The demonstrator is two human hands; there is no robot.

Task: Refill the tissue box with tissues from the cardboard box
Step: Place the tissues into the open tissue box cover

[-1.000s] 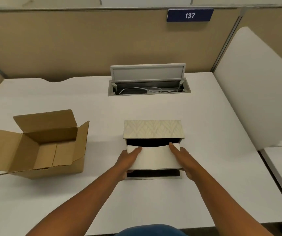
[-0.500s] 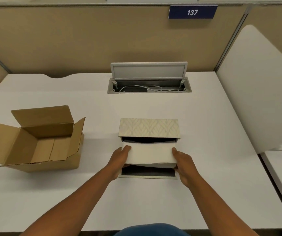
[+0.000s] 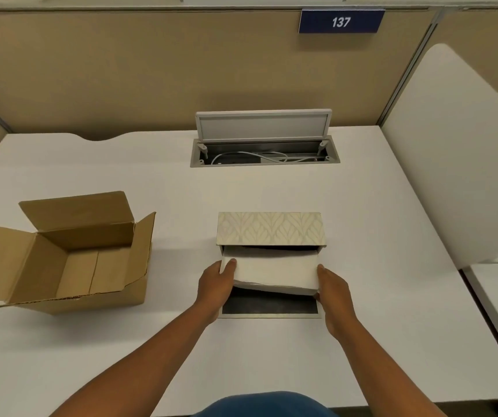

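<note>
Snagging looks the likeliest trouble: the tissue stack [image 3: 271, 270] could catch on the rim of the tissue box [image 3: 270, 316] and buckle if one end drops first. White and soft, its near edge sagging, the stack sits between the left hand [image 3: 216, 282] and right hand [image 3: 333, 291], fingers clamped on its ends, above the box's dark opening. The cardboard box [image 3: 61, 260] stands well apart, beyond the left fingers.
</note>
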